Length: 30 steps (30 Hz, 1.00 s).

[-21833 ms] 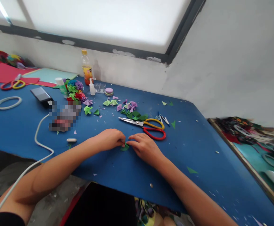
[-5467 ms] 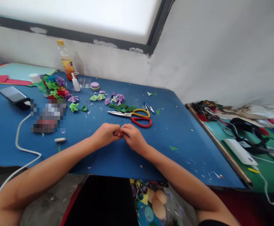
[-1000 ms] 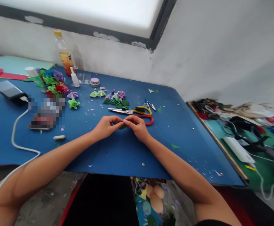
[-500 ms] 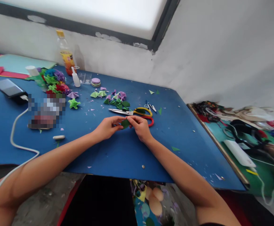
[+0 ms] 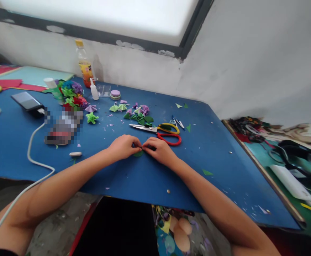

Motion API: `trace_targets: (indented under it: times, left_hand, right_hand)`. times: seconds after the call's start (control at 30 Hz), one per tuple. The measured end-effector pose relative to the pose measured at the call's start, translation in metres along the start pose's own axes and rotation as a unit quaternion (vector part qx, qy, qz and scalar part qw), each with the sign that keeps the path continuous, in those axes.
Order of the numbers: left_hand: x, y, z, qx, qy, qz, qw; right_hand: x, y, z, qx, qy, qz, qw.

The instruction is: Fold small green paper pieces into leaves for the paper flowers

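Between my fingertips, low over the blue table, is a small dark green paper piece (image 5: 138, 154), mostly hidden by the fingers. My left hand (image 5: 124, 146) pinches it from one side and my right hand (image 5: 158, 150) pinches it from the other, the fingertips nearly meeting. Just beyond my right hand lie scissors (image 5: 155, 130) with one yellow and one red handle loop. Past the blades sits a cluster of folded green paper leaves (image 5: 142, 120) with purple and pale green folded pieces (image 5: 145, 109).
To the left are a pixelated phone-like object (image 5: 64, 128), a black device (image 5: 27, 101) with a white cable (image 5: 35, 161), and colourful paper flowers (image 5: 72, 93). A juice bottle (image 5: 85, 69) and glue bottle (image 5: 94, 89) stand at the back. A headset (image 5: 299, 156) lies on the right-hand table.
Both hands have come down closer to the table with the green paper. The piece now sits lower and more hidden between the pinching fingers. My view has shifted a little left.
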State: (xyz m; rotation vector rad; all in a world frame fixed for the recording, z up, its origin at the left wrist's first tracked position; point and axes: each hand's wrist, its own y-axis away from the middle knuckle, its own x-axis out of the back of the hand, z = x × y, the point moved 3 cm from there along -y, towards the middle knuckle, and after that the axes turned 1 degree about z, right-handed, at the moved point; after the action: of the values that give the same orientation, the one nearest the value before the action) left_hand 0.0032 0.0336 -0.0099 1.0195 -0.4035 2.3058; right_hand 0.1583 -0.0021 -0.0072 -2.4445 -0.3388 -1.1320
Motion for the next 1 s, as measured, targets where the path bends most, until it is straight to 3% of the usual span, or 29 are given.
trace_targets:
  times: [0.2, 0.53, 0.77, 1.0]
  left_hand:
    - [0.003, 0.003, 0.005, 0.002, -0.109, 0.005, 0.994]
    - [0.003, 0.004, 0.008, 0.019, -0.126, -0.016, 0.992]
    - [0.002, -0.002, 0.006, -0.035, -0.137, -0.040, 0.989]
    - [0.004, -0.004, 0.005, -0.049, -0.129, -0.043, 0.990]
  right_hand:
    - [-0.003, 0.000, 0.002, 0.040, 0.036, -0.016, 0.998]
    - [-0.003, -0.001, -0.003, 0.047, 0.069, -0.033, 0.996]
    - [-0.003, -0.003, -0.004, 0.117, 0.158, -0.046, 0.979]
    - [-0.002, -0.003, -0.008, 0.157, 0.230, -0.046, 0.959]
